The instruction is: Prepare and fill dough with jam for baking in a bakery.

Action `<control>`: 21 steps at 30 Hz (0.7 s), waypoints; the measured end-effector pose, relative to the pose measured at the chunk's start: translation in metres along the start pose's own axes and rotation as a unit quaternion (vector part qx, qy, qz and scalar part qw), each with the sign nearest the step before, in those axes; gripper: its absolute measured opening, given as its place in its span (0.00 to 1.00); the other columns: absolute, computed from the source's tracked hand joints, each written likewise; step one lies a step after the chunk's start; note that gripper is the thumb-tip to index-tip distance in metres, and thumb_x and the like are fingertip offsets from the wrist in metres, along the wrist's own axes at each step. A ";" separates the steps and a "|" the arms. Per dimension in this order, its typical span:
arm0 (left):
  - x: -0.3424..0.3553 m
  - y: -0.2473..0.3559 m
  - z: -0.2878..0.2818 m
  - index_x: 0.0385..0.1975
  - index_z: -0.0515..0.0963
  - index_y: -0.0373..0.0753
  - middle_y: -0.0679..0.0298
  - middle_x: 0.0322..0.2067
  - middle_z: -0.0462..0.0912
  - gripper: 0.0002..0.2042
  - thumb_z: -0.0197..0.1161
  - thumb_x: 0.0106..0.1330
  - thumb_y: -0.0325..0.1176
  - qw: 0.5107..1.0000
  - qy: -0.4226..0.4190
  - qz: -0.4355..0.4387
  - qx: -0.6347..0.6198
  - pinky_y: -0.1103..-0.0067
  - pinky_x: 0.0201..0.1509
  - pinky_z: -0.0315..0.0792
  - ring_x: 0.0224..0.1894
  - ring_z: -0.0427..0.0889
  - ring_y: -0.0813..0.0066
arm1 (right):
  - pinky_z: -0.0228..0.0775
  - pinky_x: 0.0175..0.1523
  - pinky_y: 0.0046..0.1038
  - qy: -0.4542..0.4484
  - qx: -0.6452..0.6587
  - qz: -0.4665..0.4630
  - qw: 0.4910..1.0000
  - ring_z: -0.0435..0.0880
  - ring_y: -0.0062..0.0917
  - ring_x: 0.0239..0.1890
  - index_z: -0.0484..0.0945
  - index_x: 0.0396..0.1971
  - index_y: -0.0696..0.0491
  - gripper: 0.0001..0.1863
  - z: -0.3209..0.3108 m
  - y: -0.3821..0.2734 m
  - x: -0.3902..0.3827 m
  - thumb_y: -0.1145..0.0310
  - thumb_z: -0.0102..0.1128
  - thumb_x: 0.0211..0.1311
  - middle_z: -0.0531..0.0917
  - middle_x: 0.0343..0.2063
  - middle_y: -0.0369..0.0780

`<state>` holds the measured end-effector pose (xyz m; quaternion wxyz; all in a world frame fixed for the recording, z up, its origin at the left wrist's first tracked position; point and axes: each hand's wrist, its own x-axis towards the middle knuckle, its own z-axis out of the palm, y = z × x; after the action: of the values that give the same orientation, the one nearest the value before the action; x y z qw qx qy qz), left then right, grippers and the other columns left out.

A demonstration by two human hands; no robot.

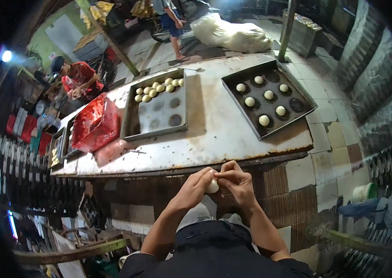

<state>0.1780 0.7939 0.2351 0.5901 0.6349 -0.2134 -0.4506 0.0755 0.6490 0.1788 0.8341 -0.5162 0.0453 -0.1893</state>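
Observation:
In front of my body, just off the table's near edge, a ball of pale dough is held between both hands. My left hand is curled around its left side. The fingers of my right hand are pinched together at its upper right. On the table beyond, a square dark metal tray at the right carries several dough balls spaced apart. Another metal tray, left of the middle, has several dough balls bunched along its far side.
A red plastic crate stands on the white-topped table, left of the trays. Past it a person in a red shirt works with both hands. Another person stands beyond the table, near a large pale plastic sack. Posts rise behind the table.

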 end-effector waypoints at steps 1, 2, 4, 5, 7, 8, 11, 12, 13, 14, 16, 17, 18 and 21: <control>0.010 0.003 -0.006 0.42 0.74 0.32 0.60 0.34 0.78 0.17 0.45 0.81 0.41 1.000 -0.010 0.001 -0.004 0.76 0.43 0.73 0.37 0.78 0.74 | 0.72 0.45 0.17 0.008 -0.008 -0.001 1.000 0.77 0.16 0.39 0.86 0.41 0.59 0.07 -0.006 0.005 0.014 0.82 0.63 0.65 0.73 0.42 0.35; 0.015 0.021 -0.008 0.42 0.73 0.33 0.56 0.34 0.78 0.16 0.45 0.81 0.40 0.990 -0.025 0.030 0.138 0.74 0.42 0.73 0.37 0.78 0.67 | 0.72 0.45 0.17 0.008 -0.023 -0.033 0.999 0.77 0.16 0.39 0.84 0.44 0.59 0.09 -0.008 0.009 0.029 0.81 0.64 0.65 0.73 0.42 0.34; 0.035 0.017 -0.021 0.43 0.71 0.35 0.47 0.36 0.77 0.10 0.48 0.79 0.36 0.942 -0.027 0.128 0.308 0.66 0.47 0.70 0.40 0.77 0.49 | 0.72 0.47 0.19 0.043 0.054 0.051 0.996 0.77 0.16 0.43 0.76 0.53 0.57 0.15 -0.006 0.008 0.043 0.75 0.64 0.69 0.76 0.42 0.33; 0.044 0.021 -0.026 0.43 0.71 0.35 0.47 0.36 0.77 0.10 0.48 0.79 0.36 0.943 -0.037 0.136 0.300 0.66 0.47 0.70 0.40 0.77 0.49 | 0.72 0.47 0.19 0.052 0.042 0.048 0.997 0.77 0.16 0.43 0.76 0.53 0.57 0.15 0.001 0.007 0.051 0.75 0.64 0.69 0.76 0.42 0.33; 0.072 0.031 -0.041 0.42 0.72 0.35 0.52 0.34 0.78 0.12 0.48 0.79 0.37 0.868 0.057 0.325 0.371 0.63 0.54 0.66 0.42 0.77 0.53 | 0.75 0.50 0.22 0.122 0.133 0.106 0.978 0.80 0.17 0.47 0.72 0.60 0.54 0.20 0.018 0.011 0.071 0.67 0.62 0.72 0.79 0.46 0.34; 0.086 0.025 -0.052 0.44 0.73 0.36 0.53 0.36 0.81 0.09 0.49 0.78 0.34 0.870 0.081 0.322 0.364 0.63 0.57 0.63 0.45 0.77 0.54 | 0.76 0.53 0.23 0.131 0.213 0.131 0.959 0.81 0.19 0.50 0.72 0.59 0.54 0.21 0.042 -0.003 0.080 0.58 0.60 0.74 0.81 0.49 0.35; 0.128 0.034 -0.063 0.44 0.74 0.37 0.54 0.36 0.82 0.09 0.48 0.78 0.33 0.848 0.092 0.405 0.329 0.65 0.56 0.64 0.46 0.78 0.54 | 0.78 0.54 0.25 0.255 0.222 0.117 0.934 0.83 0.20 0.48 0.75 0.57 0.55 0.21 0.058 0.013 0.107 0.54 0.56 0.76 0.83 0.47 0.34; 0.142 0.033 -0.073 0.54 0.75 0.36 0.51 0.52 0.81 0.13 0.48 0.79 0.33 0.887 0.000 0.333 0.319 0.63 0.64 0.62 0.57 0.76 0.53 | 0.79 0.55 0.30 0.217 0.253 0.116 0.936 0.84 0.23 0.47 0.76 0.56 0.55 0.20 0.039 0.024 0.113 0.56 0.53 0.77 0.84 0.47 0.36; 0.152 0.032 -0.076 0.54 0.75 0.36 0.51 0.52 0.81 0.13 0.48 0.79 0.33 0.888 -0.011 0.340 0.310 0.63 0.64 0.62 0.57 0.76 0.53 | 0.79 0.55 0.30 0.228 0.245 0.107 0.936 0.84 0.23 0.47 0.76 0.56 0.55 0.20 0.019 0.030 0.117 0.56 0.53 0.77 0.84 0.47 0.36; 0.160 0.039 -0.078 0.60 0.72 0.37 0.50 0.61 0.73 0.15 0.49 0.79 0.34 0.943 -0.072 0.278 0.170 0.62 0.70 0.58 0.64 0.71 0.55 | 0.79 0.57 0.33 0.178 0.268 0.116 0.940 0.85 0.25 0.48 0.76 0.56 0.56 0.19 0.008 0.026 0.126 0.57 0.53 0.77 0.84 0.47 0.37; 0.175 0.056 -0.087 0.73 0.63 0.39 0.51 0.78 0.48 0.25 0.52 0.78 0.33 0.945 -0.178 0.257 0.091 0.62 0.79 0.45 0.77 0.55 0.56 | 0.76 0.62 0.38 0.157 0.299 0.173 0.925 0.85 0.31 0.51 0.76 0.54 0.58 0.18 -0.013 0.012 0.132 0.60 0.55 0.76 0.84 0.46 0.39; 0.180 0.062 -0.090 0.73 0.64 0.41 0.51 0.77 0.51 0.25 0.54 0.76 0.33 0.913 -0.191 0.280 0.225 0.61 0.78 0.48 0.76 0.55 0.51 | 0.76 0.62 0.38 0.164 0.297 0.167 0.926 0.85 0.31 0.51 0.76 0.54 0.58 0.18 -0.019 0.005 0.136 0.60 0.55 0.76 0.84 0.46 0.39; 0.195 0.055 -0.089 0.71 0.67 0.40 0.50 0.78 0.49 0.24 0.55 0.76 0.34 0.881 -0.193 0.320 0.292 0.59 0.77 0.48 0.76 0.54 0.49 | 0.76 0.63 0.39 0.146 0.298 0.138 0.933 0.85 0.32 0.51 0.76 0.55 0.59 0.19 -0.025 0.002 0.138 0.61 0.56 0.75 0.85 0.46 0.40; 0.227 0.041 -0.073 0.70 0.68 0.40 0.50 0.78 0.45 0.25 0.57 0.74 0.35 0.856 -0.174 0.340 0.349 0.58 0.76 0.49 0.76 0.54 0.47 | 0.77 0.63 0.41 0.146 0.310 0.105 0.934 0.86 0.34 0.51 0.73 0.60 0.63 0.24 -0.055 0.002 0.149 0.62 0.59 0.73 0.85 0.48 0.44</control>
<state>0.3626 0.6433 0.1939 0.3993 0.5989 -0.6580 -0.2210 0.1988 0.5493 0.1695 0.9519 -0.1911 0.1599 -0.1784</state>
